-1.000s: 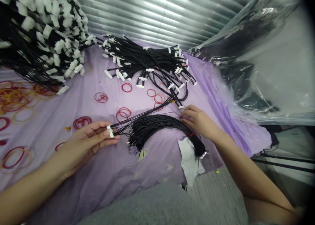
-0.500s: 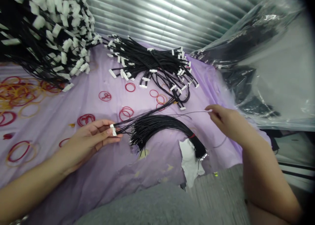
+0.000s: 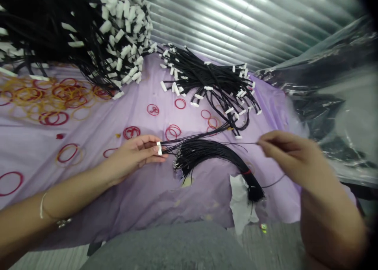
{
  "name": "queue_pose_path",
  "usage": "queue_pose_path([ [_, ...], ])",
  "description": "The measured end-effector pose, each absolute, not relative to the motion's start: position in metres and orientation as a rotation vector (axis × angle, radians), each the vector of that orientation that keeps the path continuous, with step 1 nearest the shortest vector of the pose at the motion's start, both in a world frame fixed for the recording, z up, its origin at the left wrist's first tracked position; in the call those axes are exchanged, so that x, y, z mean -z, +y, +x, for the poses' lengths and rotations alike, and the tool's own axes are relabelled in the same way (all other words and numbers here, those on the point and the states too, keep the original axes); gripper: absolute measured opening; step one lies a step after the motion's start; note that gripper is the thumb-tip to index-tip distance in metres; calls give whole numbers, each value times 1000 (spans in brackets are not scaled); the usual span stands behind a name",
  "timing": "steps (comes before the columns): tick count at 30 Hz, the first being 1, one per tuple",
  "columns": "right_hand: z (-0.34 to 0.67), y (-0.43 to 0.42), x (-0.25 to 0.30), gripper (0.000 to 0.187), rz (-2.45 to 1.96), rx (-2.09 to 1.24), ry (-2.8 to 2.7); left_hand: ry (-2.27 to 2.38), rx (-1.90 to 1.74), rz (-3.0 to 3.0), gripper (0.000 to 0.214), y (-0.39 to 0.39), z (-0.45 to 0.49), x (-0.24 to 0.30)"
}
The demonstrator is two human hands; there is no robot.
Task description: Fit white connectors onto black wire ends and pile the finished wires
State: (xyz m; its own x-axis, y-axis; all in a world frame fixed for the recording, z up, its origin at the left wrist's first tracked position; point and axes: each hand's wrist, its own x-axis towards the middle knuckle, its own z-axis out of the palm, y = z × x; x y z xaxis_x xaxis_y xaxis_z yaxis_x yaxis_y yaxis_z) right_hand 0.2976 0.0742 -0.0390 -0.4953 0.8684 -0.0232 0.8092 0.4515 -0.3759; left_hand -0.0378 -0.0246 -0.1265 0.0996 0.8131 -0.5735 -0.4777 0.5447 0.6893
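My left hand [image 3: 144, 152] pinches a small white connector [image 3: 160, 148] between thumb and fingers. Several thin black wires run from that connector to the right, over the purple sheet. At the right, my right hand [image 3: 283, 152] is closed on the end of a single thin black wire [image 3: 246, 143], which is drawn out nearly straight. Just below this wire lies a curved bundle of black wires [image 3: 212, 154] with silvery tips, tied near its right end by a red rubber band [image 3: 247, 172].
Behind lies a pile of black cables [image 3: 206, 75] with white connectors; a larger heap [image 3: 126, 37] is at the upper left. Red and yellow rubber bands [image 3: 56, 97] lie scattered at left. Clear plastic sheeting [image 3: 333, 112] stands at right, corrugated metal [image 3: 224, 22] behind.
The view has swung left, so everything sits farther right. My left hand still pinches the connector; my right hand still holds the wire, its back turned more toward me.
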Motion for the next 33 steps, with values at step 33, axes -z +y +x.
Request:
queue_pose_path([
  [33,140,57,95,9,-641,-780,-2736,989,-992,426,17,-27,-42,132],
])
